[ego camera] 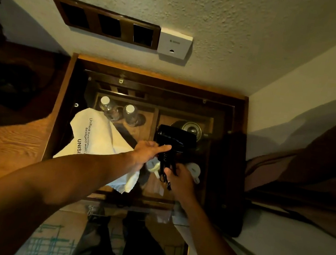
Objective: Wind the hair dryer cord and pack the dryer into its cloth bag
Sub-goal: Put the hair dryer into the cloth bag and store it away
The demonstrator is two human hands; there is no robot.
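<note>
Head view, near to far. Both forearms reach forward over an open wooden drawer with compartments.

Right hand: closed around the lower handle of the black hair dryer, with the gathered black cord bunched in the same grip; a short loop and what may be the plug hang below the fist. Dryer is held upright above the drawer's right compartment, nozzle body at the top.

Left hand: fingers mostly extended, index finger touching the dryer handle just under the body. The cream cloth bag drapes beneath and behind this hand, over the drawer's left compartment; whether the lower fingers pinch the cloth cannot be told.

Further back in the drawer: two clear bottles with white caps at the far left, a metal kettle behind the dryer, two white cups partly hidden by the hands.

Judgement: winding looks about done; bagging not yet begun. Dryer is rigid, smooth plastic, top-heavy, so the handle grip is the sound hold. Cord is springy and may unwind if released. Bag is limp; its mouth needs holding open.
</note>
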